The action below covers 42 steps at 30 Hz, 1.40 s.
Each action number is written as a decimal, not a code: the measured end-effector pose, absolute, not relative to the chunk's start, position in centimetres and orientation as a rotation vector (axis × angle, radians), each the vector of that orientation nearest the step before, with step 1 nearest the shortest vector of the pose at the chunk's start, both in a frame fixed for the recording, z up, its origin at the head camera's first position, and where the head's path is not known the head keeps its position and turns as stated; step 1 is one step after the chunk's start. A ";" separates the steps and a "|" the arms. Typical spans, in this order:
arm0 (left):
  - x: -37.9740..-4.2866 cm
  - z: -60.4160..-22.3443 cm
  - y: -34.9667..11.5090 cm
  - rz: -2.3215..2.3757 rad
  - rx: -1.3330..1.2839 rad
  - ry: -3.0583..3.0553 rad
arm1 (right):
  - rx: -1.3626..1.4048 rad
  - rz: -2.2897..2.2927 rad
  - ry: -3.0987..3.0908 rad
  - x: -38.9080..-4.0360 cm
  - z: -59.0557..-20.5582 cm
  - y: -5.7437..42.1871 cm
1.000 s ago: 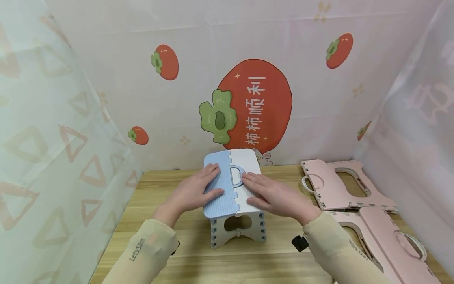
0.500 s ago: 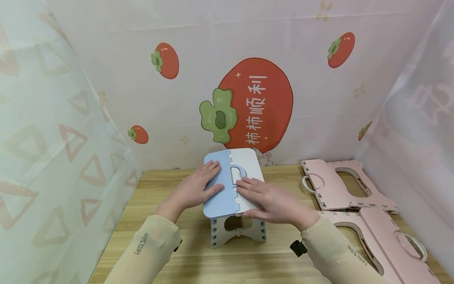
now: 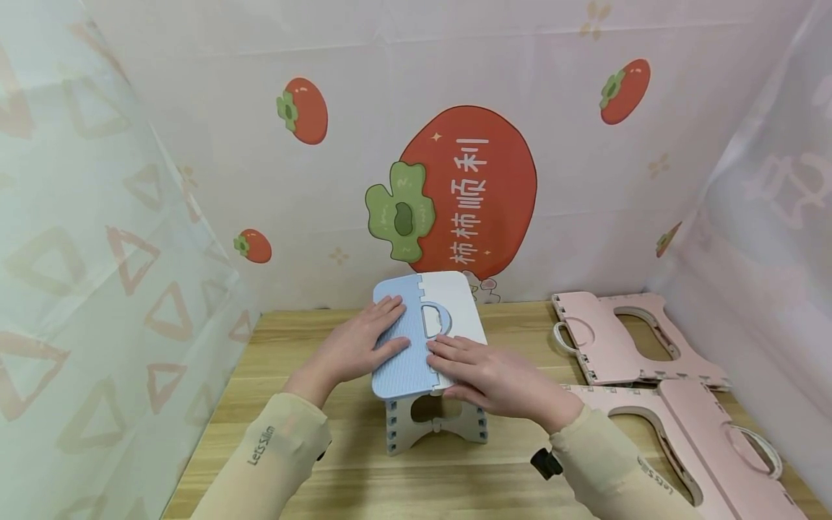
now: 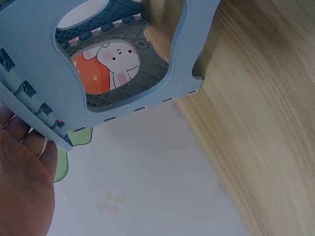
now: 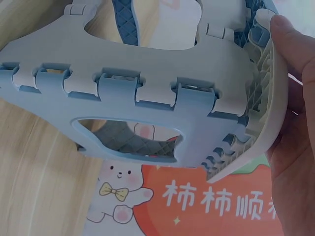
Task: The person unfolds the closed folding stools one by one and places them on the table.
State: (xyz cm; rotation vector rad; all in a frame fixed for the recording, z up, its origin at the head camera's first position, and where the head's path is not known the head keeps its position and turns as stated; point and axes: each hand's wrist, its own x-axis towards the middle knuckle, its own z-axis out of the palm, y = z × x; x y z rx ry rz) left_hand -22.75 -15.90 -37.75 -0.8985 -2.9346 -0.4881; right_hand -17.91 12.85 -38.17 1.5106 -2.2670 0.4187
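A blue and white folding stool stands unfolded on the wooden table. My left hand rests on the blue half of its top, fingers extended and thumb apart. My right hand lies over the near part of the white half, its fingertips close to the seam below the blue carry handle. In the left wrist view, the stool's blue side panel has a large opening, and my left hand is at the top's edge. The right wrist view shows the hinged end panels beside my right hand.
Two pink folding stools lie folded flat at the right: one at the back, another nearer. A printed cloth with persimmons hangs behind the wooden table, with further cloth at both sides.
My right hand has slid along the white half toward the near edge and slightly left, uncovering the handle. My left hand and the stool stay nearly where they were.
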 end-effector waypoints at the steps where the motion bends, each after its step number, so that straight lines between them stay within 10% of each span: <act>1: -22.7 -37.8 -15.9 -0.483 -0.899 -2.932 | 1.515 0.417 -2.263 -17.9 -38.2 12.9; 42: -19.9 -38.7 -18.8 -0.361 -0.942 -2.735 | 1.441 0.406 -2.235 -18.8 -38.6 14.3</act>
